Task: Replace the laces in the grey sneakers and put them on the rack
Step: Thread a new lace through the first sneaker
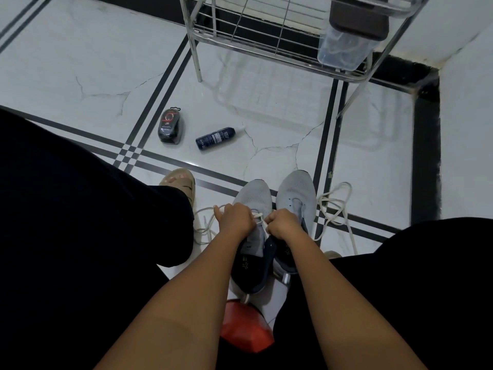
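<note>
On the floor between the knees, a white lace [260,218] at the left grey sneaker [253,198] is pinched by both hands' fingers [241,212]; limp, light cord, best held near its tips.

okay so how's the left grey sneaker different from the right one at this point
The left sneaker has a white lace across its eyelets, and the left hand and right hand both pinch that lace. The right sneaker shows bare eyelets and no hand works on it. A loose lace lies on the floor beside the right sneaker. Both are grey, toes pointing away, side by side on the floor.
</note>
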A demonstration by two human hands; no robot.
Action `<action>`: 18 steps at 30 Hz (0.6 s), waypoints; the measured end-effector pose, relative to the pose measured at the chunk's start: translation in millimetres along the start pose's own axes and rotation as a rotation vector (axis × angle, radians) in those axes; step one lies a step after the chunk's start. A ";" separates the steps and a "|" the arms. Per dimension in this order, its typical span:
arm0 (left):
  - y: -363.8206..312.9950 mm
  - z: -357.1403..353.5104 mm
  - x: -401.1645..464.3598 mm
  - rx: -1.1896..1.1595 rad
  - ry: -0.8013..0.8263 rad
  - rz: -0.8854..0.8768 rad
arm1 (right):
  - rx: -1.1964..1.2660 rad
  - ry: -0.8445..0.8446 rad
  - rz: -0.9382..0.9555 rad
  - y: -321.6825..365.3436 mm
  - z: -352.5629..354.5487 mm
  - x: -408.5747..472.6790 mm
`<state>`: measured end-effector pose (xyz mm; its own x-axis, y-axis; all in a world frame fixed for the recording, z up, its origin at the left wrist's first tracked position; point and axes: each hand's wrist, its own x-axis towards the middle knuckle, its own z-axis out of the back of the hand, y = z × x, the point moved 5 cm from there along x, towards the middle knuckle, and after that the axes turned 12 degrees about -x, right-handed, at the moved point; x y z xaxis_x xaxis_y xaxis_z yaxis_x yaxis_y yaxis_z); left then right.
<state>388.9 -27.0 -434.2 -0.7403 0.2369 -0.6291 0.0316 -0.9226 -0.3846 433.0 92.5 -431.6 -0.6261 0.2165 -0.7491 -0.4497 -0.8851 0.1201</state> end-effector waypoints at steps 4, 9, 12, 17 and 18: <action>-2.7 -1.1 -0.6 -0.058 -0.036 -0.030 | 0.045 0.004 -0.035 -1.5 -1.9 0.2; -8.5 -4.5 -2.5 -0.058 -0.083 -0.090 | 0.312 -0.007 -0.137 -6.4 -11.7 13.3; -5.2 -5.6 -4.7 -0.088 -0.159 -0.084 | 0.445 -0.031 -0.202 -11.6 -17.8 16.7; 18.5 -2.6 -23.9 -0.142 -0.305 0.120 | 0.564 -0.051 -0.293 -16.6 -13.3 15.6; 22.1 -0.6 -27.6 -0.196 -0.312 0.153 | 0.668 -0.080 -0.345 -21.2 -3.1 11.5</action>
<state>410.4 -53.8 -425.8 -0.8848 -0.0306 -0.4650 0.2623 -0.8574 -0.4428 437.3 112.5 -444.8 -0.4123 0.4879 -0.7694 -0.9033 -0.3286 0.2757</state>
